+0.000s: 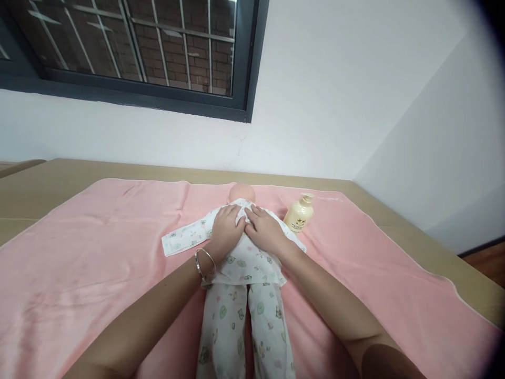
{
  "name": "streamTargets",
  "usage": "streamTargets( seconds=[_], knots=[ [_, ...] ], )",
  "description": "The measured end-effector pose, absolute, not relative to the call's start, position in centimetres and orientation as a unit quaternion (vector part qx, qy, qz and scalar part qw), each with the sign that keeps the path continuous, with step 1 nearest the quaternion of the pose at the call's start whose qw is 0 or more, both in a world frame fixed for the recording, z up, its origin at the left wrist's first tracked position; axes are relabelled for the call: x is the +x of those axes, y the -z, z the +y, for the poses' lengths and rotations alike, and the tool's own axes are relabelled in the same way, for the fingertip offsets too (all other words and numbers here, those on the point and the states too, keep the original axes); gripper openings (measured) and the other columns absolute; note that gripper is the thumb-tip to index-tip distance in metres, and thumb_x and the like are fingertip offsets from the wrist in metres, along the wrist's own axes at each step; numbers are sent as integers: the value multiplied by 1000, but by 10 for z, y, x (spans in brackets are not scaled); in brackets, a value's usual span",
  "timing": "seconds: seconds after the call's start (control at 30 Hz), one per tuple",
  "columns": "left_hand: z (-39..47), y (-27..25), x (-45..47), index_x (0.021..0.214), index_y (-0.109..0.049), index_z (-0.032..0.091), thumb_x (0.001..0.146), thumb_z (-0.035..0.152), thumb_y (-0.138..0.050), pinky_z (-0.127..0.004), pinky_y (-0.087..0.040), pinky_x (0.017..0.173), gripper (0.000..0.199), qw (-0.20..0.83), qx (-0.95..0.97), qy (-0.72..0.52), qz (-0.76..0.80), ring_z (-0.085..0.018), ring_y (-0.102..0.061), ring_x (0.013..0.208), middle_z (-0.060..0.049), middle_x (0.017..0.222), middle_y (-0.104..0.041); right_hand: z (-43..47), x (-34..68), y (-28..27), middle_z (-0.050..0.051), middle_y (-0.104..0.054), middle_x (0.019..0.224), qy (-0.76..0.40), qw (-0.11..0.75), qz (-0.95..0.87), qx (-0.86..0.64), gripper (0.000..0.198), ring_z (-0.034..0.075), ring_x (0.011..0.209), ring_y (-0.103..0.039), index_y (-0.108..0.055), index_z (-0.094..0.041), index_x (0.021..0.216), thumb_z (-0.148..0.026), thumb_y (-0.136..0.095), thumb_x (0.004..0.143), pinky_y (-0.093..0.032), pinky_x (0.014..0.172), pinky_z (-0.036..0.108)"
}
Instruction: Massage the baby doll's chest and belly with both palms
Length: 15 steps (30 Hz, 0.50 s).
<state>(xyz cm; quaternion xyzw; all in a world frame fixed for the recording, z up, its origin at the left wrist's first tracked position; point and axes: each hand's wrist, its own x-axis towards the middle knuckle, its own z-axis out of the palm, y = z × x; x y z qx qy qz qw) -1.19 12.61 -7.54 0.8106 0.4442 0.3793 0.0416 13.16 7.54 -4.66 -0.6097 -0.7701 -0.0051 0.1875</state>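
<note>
A baby doll (242, 193) lies stretched out with its head toward the wall. It wears a white long-sleeved top (248, 263) and matching trousers (225, 326), printed with small green and brown figures. My left hand (226, 226) rests flat on the upper part of the top, fingers extended, a silver bangle (205, 263) on the wrist. Beside it, my right hand (265, 225) lies flat on the top too, the thumbs close together. Both palms hide the middle of the chest. One sleeve (181, 239) spreads out to the left.
A pale yellow pump bottle (299, 215) stands just right of the doll's shoulder. Under everything is a pink blanket (118, 252) on a tan padded surface (79, 176). Behind rise a white wall (315, 105) and a dark-framed window (240, 105) with bars.
</note>
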Motion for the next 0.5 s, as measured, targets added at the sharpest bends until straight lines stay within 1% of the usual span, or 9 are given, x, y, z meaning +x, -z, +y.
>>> streamTargets(
  seconds=[0.07,0.13,0.23,0.33,0.43,0.5],
  knots=[
    [120,73,-11,111,-63,16,87,24,-46,-42,-42,103,31,30,806,-392,442,-26,-55,114,-10,118,-64,71,132,42,11,-41,149,-25,178,-765,-619,50,26,138,-35,-41,-18,142,-34,-36,95,-33,108,39],
    [117,73,-11,109,-64,18,85,25,-48,-43,-43,101,29,21,796,-399,454,-27,-55,112,-10,115,-64,71,133,41,11,-42,148,-48,172,-752,-635,50,26,139,-35,-41,-18,142,-34,-35,95,-34,107,39],
    [121,75,-11,113,-62,18,84,30,-51,-46,-44,100,33,25,788,-386,480,-29,-55,112,-11,116,-63,82,136,47,15,-41,148,-51,181,-731,-656,53,27,140,-33,-39,-12,143,-35,-33,96,-29,111,41],
    [129,79,-11,121,-57,18,86,33,-50,-49,-40,104,39,30,798,-366,478,-30,-52,118,-12,123,-61,96,139,56,18,-37,150,-33,197,-717,-667,56,29,141,-30,-37,-8,144,-38,-32,97,-26,113,43],
    [131,81,-12,124,-56,18,87,31,-46,-49,-36,108,40,21,814,-364,452,-29,-49,123,-11,128,-59,100,137,61,17,-33,152,-13,203,-733,-649,54,28,143,-26,-35,-9,146,-34,-30,98,-23,114,44],
    [128,81,-13,121,-58,18,86,26,-45,-47,-38,107,39,14,820,-374,433,-27,-51,121,-10,127,-60,93,131,61,16,-32,153,-3,199,-752,-628,54,27,143,-25,-32,-9,147,-29,-29,98,-21,115,44]
  ],
)
